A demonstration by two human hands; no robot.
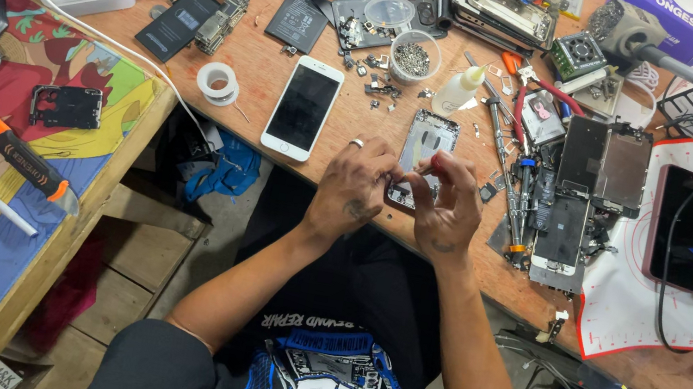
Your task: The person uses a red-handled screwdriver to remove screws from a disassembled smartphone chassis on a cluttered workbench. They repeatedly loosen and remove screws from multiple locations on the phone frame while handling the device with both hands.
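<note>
Head view: left hand [354,188] and right hand [448,207] both pinch an opened phone chassis [424,142] at frame centre, on the counter [357,74] edge. Screen already off, internals exposed; white phone [303,108] lies just left. Loose screws [412,57] in cup; reassembly seemingly remains.

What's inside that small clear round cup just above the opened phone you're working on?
The clear cup holds a heap of tiny dark metal bits, probably screws; too small to be sure. Whatever lies beneath the heap is covered. It stands on the wooden bench.
</note>
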